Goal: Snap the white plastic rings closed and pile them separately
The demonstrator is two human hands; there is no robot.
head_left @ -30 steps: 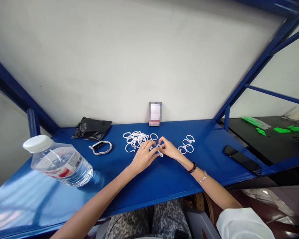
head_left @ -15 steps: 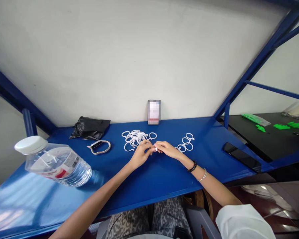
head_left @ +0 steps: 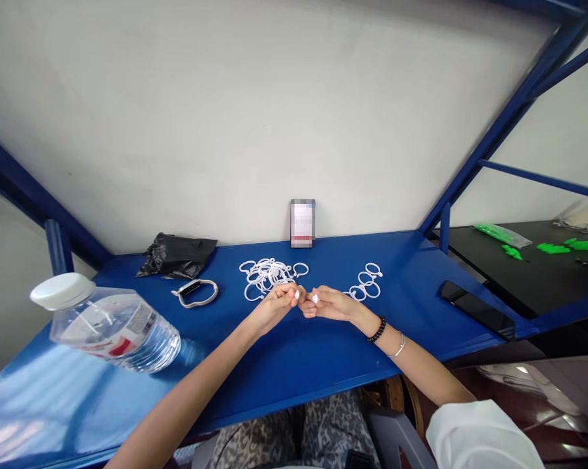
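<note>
My left hand and my right hand meet just in front of a pile of white open rings. Both are closed, thumbs and fingers pinched together and the fingertips nearly touching. A small white spot shows at each thumb tip; whether it is a nail or part of a ring I cannot tell. Whatever lies between the fingers is hidden. Right of the pile, beyond my right wrist, several more white rings lie in a loose group, partly covered by that hand.
On the blue table a water bottle stands at the left, near a watch and a black plastic bag. A phone-like screen leans on the wall. A dark phone lies right; green pieces lie on a black table.
My hands have turned so that both thumb tips show, and the fingertips have drawn slightly apart. The rings on the table have not moved.
</note>
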